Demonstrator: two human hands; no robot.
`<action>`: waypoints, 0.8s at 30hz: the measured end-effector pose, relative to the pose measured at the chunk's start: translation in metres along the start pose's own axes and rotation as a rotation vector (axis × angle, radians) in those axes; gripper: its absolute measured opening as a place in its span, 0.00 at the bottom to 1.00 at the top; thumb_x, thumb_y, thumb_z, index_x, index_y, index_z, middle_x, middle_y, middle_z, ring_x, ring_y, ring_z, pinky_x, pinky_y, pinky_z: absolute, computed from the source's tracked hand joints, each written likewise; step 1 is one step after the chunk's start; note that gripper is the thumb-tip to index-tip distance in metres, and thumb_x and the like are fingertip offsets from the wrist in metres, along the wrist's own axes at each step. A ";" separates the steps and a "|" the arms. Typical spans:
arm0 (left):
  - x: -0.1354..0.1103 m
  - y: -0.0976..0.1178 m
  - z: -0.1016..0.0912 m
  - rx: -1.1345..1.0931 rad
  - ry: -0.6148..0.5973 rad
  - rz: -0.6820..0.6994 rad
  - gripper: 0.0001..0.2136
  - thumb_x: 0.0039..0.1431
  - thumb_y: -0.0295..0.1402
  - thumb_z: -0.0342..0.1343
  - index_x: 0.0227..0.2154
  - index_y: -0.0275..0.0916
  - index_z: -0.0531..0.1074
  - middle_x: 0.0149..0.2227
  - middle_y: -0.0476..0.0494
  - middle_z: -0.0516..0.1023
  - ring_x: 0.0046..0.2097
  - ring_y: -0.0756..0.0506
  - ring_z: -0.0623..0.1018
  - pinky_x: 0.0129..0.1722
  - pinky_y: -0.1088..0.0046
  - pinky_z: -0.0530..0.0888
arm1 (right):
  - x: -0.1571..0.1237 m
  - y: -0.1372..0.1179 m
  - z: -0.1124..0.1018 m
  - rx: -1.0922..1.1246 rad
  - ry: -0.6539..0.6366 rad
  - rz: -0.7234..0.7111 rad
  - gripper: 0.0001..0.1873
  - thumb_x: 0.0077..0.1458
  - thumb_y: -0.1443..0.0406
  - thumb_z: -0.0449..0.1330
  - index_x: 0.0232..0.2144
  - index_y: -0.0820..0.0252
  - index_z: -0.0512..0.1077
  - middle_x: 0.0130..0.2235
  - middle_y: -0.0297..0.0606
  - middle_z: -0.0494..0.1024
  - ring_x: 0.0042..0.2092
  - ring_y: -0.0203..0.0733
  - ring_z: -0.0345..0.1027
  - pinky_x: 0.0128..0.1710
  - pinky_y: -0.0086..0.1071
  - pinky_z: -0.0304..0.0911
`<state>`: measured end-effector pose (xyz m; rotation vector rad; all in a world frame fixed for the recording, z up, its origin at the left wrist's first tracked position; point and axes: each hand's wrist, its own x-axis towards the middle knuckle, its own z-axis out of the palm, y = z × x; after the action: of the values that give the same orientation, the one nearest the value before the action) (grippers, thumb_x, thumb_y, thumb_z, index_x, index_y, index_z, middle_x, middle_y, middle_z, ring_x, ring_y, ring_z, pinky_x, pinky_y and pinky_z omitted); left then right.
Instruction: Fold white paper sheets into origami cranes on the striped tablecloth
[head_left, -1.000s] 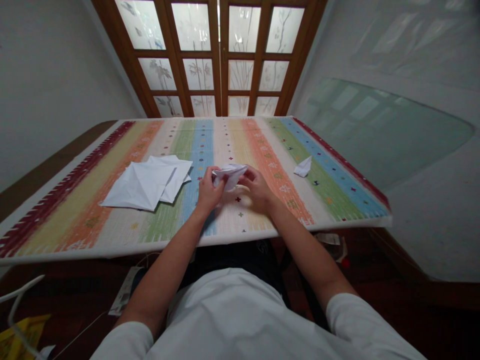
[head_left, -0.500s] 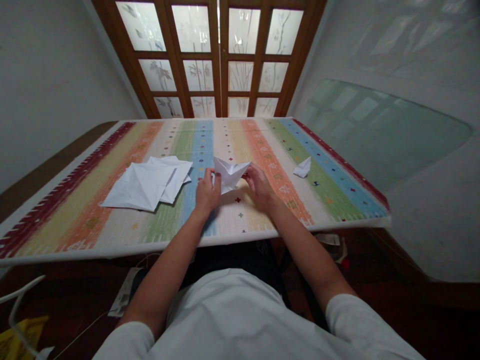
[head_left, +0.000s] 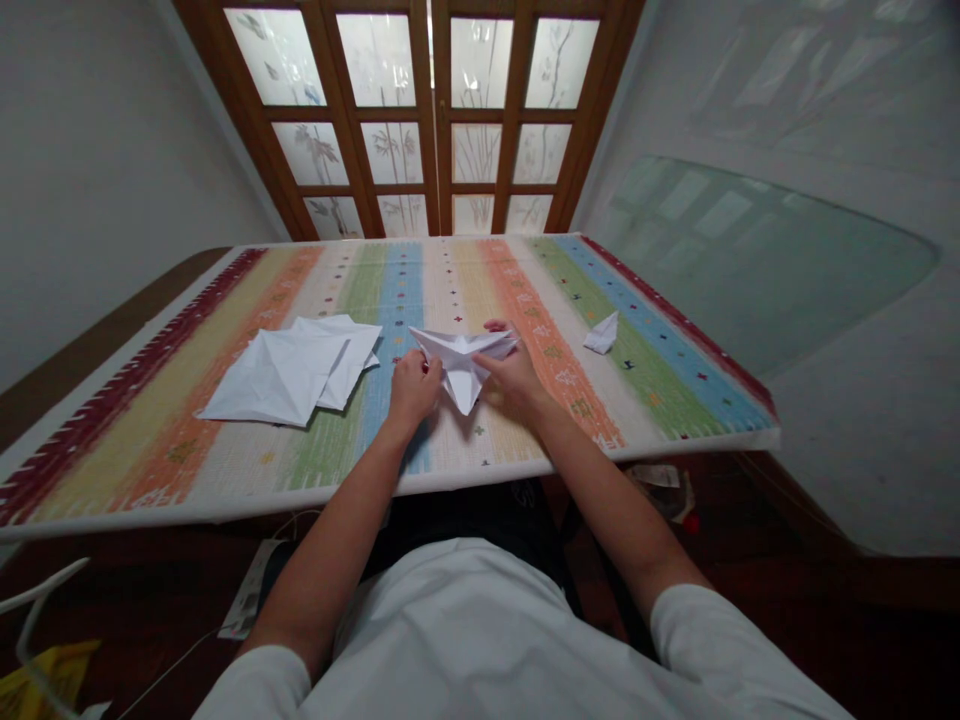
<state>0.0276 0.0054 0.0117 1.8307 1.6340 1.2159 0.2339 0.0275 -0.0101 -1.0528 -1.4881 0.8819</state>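
Observation:
Between my two hands is a folded sheet of white paper (head_left: pixel 463 372), creased into winged flaps with a point toward me. My left hand (head_left: pixel 415 385) pinches its left side, the fingertips curled at the edge. On the other side my right hand (head_left: pixel 515 368) grips the right flap, thumb on top near the middle and fingers behind. Left of my left hand lie several creased white paper sheets (head_left: pixel 277 375), overlapping. A small folded white paper piece (head_left: pixel 601 334) rests on the cloth to the right.
A striped cloth (head_left: pixel 247 460) covers the table, whose front edge is just before my body. Wooden doors with glass panes (head_left: pixel 431 120) stand beyond it. A glass-like panel (head_left: pixel 765 250) is at the right wall. A white cable (head_left: pixel 45 590) shows at lower left.
The paper has tipped and spread from a raised fold to winged flaps with a point toward me. My right thumb has come over its top. The other papers lie as before.

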 end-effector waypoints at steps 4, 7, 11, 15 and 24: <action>0.003 -0.001 0.000 -0.134 0.031 -0.079 0.11 0.58 0.36 0.55 0.21 0.45 0.65 0.23 0.48 0.69 0.31 0.42 0.73 0.36 0.67 0.70 | 0.003 0.003 0.000 -0.047 0.169 0.001 0.33 0.48 0.63 0.71 0.56 0.46 0.68 0.61 0.44 0.73 0.62 0.51 0.69 0.63 0.45 0.71; 0.005 -0.001 -0.004 -0.292 0.030 -0.195 0.11 0.54 0.40 0.56 0.20 0.44 0.65 0.22 0.49 0.67 0.29 0.45 0.70 0.30 0.71 0.67 | 0.003 0.001 -0.002 -0.014 0.121 0.036 0.35 0.47 0.62 0.70 0.59 0.46 0.69 0.63 0.45 0.73 0.61 0.52 0.70 0.57 0.43 0.74; 0.009 -0.001 -0.017 -0.564 0.003 -0.363 0.10 0.49 0.43 0.57 0.25 0.43 0.65 0.26 0.50 0.69 0.29 0.47 0.70 0.25 0.76 0.69 | 0.002 -0.003 -0.006 0.099 0.129 0.086 0.36 0.41 0.61 0.71 0.56 0.47 0.72 0.61 0.44 0.74 0.58 0.52 0.73 0.53 0.44 0.75; 0.010 -0.002 -0.033 -0.636 0.001 -0.424 0.11 0.47 0.42 0.60 0.28 0.42 0.67 0.29 0.49 0.72 0.31 0.48 0.73 0.25 0.77 0.73 | 0.001 -0.008 -0.006 0.209 0.146 0.097 0.30 0.37 0.60 0.72 0.47 0.51 0.74 0.55 0.41 0.78 0.54 0.50 0.75 0.52 0.42 0.74; 0.014 -0.010 -0.054 -0.581 -0.048 -0.429 0.09 0.42 0.37 0.63 0.28 0.39 0.72 0.29 0.43 0.80 0.35 0.41 0.82 0.33 0.67 0.81 | 0.000 -0.024 -0.012 -0.185 0.040 -0.044 0.07 0.50 0.64 0.66 0.34 0.54 0.74 0.36 0.37 0.81 0.37 0.45 0.75 0.41 0.39 0.70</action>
<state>-0.0230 0.0079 0.0379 1.0828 1.3571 1.2586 0.2420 0.0194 0.0144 -1.1611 -1.5758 0.6988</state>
